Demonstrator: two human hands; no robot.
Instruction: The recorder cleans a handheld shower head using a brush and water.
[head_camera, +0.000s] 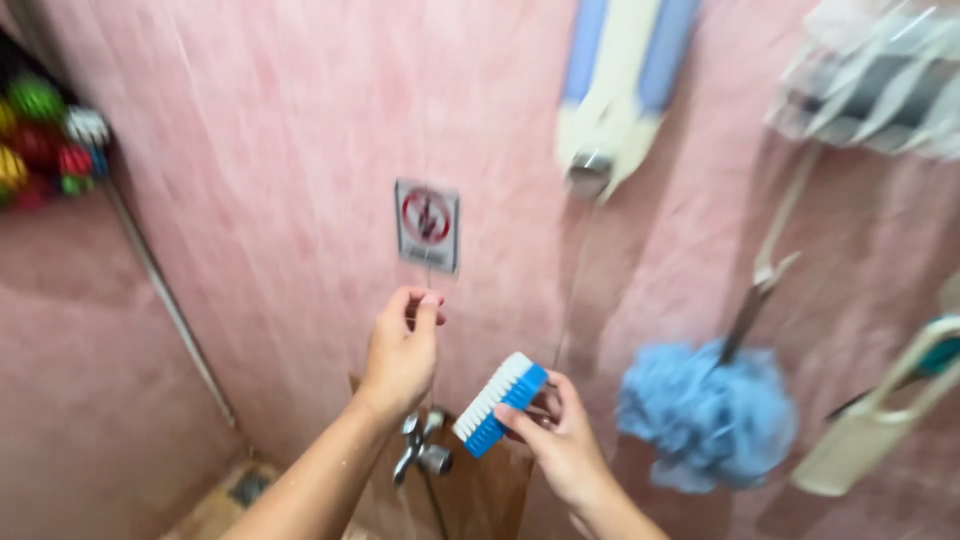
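left hand (403, 352): raised against the pink wall (280, 200), fingers curled in, fingertips (428, 300) bunched near the thumb just below the small sign (427, 225). Looks like a pinch on a thin cord running down the wall, but blur makes it hard to confirm.
right hand (560, 440): thumb and fingers clamped on the lower right end of the brush (500, 402), fingers partly closed, not spread.
brush: blue body, white bristles. Long axis diagonal, lower left to upper right. Bristles face up-left, toward the left hand. Free end sits above the tap (420, 452).
brush location: centre-low in view, between the two hands, close to the wall.
nearby: blue mesh sponge (708, 412) hangs right of the right hand, apart from it. White and blue dispenser (620, 90) above. Floor drain (248, 488) lower left.
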